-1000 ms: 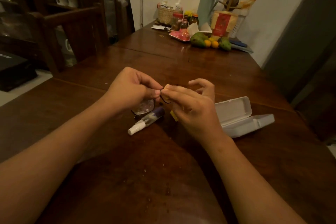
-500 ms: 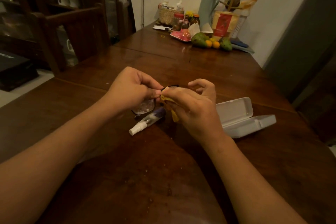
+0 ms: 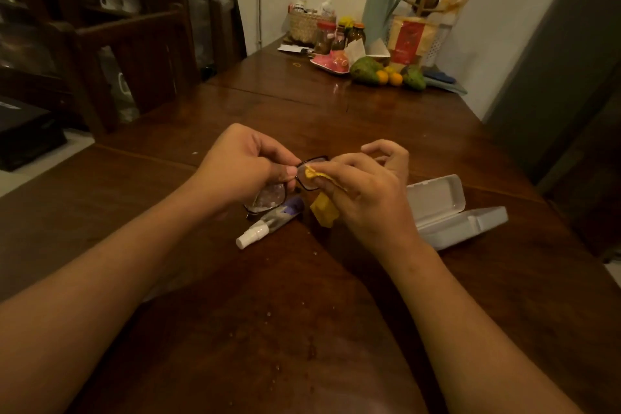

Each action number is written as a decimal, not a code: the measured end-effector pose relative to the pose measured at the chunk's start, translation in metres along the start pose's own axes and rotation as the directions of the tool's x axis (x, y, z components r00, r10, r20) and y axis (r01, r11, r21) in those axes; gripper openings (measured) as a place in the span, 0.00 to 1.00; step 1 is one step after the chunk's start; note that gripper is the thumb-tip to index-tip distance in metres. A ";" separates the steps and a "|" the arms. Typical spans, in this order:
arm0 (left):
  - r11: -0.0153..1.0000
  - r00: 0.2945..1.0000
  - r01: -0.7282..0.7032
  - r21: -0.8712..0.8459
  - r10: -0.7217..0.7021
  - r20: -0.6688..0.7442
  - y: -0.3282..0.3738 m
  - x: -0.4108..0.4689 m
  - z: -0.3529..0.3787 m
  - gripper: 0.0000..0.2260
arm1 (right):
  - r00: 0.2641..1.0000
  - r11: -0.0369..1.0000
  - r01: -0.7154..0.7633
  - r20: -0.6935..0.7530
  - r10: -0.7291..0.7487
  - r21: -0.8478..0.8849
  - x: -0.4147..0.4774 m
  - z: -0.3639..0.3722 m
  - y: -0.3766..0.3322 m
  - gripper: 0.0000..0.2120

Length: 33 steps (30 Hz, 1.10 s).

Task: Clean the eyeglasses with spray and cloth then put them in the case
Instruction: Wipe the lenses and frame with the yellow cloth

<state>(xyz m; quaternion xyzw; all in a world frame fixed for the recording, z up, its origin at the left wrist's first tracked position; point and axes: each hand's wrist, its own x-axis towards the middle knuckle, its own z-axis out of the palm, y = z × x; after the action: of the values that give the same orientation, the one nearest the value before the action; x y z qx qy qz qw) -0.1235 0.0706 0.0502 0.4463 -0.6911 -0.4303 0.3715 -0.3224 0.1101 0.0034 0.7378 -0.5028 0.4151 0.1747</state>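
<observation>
Pinching the dark-framed clear-lens eyeglasses [image 3: 304,175] at the bridge with the left hand [image 3: 240,165] — right hand [image 3: 364,190] pressing a folded yellow cloth [image 3: 321,198] onto the lens just beside the left fingertips. Lying under both hands, a small clear spray bottle with white cap [image 3: 268,223]; resting just right of the right hand — an open white plastic case [image 3: 450,212] on the dark wooden table [image 3: 302,329].

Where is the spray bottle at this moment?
The spray bottle lies on its side on the wooden table, just below the eyeglasses, under the left hand.
</observation>
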 end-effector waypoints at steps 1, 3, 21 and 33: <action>1.000 1.000 0.000 0.002 0.000 0.003 0.000 0.000 0.001 0.05 | 0.999 0.999 -0.032 -0.006 0.032 -0.002 0.000 -0.001 0.003 0.08; 1.000 1.000 -0.006 0.014 0.006 0.007 0.000 0.000 0.001 0.05 | 0.997 0.997 -0.075 -0.018 0.075 0.014 0.000 -0.002 0.002 0.08; 0.999 1.000 -0.017 0.050 0.017 -0.005 -0.001 0.001 0.003 0.06 | 0.998 0.997 -0.009 0.063 0.004 0.082 0.002 0.000 -0.016 0.09; 0.998 0.999 -0.037 0.055 0.037 0.011 -0.005 0.002 -0.001 0.08 | 0.997 0.996 -0.007 0.077 0.000 0.088 0.002 -0.001 -0.018 0.09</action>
<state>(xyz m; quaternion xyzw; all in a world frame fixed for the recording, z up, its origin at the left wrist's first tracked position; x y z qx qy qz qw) -0.1221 0.0669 0.0461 0.4414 -0.7127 -0.4061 0.3636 -0.3067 0.1171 0.0081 0.7593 -0.4917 0.4086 0.1217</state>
